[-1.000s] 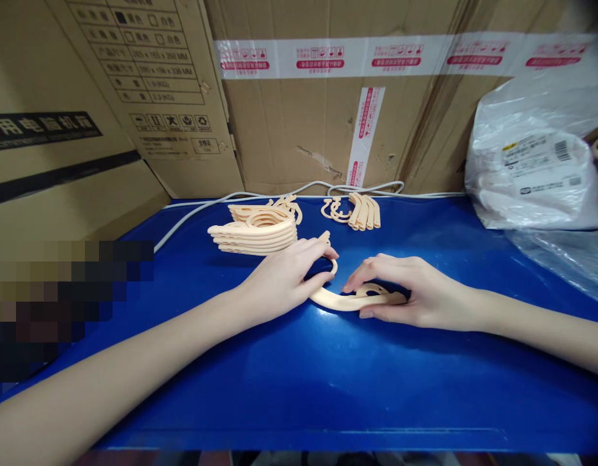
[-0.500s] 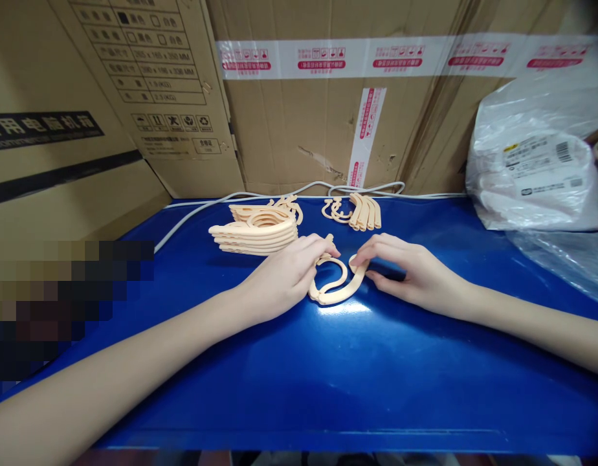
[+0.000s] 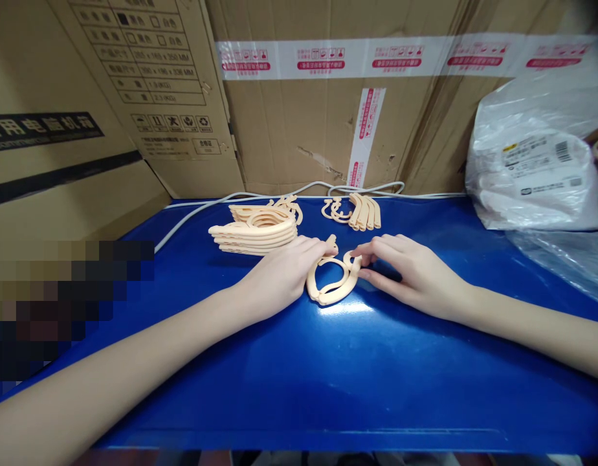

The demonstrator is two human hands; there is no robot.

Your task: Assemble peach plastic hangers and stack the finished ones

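Observation:
On the blue table lies a cream plastic folding hanger [image 3: 336,296], its two arms bent up toward each other around a curved inner piece. My left hand [image 3: 289,268] is closed on its left side, fingers bent over the top, covering part of it. With thumb and fingertips, my right hand [image 3: 406,268] pinches the end of the right arm. Just beyond my left hand sits a stack of similar cream hangers [image 3: 257,233]. Farther back, a smaller group of folded hangers [image 3: 365,212] lies with hooks pointing left.
Cardboard boxes [image 3: 289,129] stand along the back and a printed box [image 3: 173,129] at the left. A white cable [image 3: 197,209] runs along the table's rear edge. Clear plastic wrapping [image 3: 536,168] with a labelled white package lies at the right. The blue table [image 3: 328,388] extends toward me.
My right hand has moved slightly left, bringing the hanger's right arm inward against the curved inner piece. My left hand has barely shifted. The stacks have not moved.

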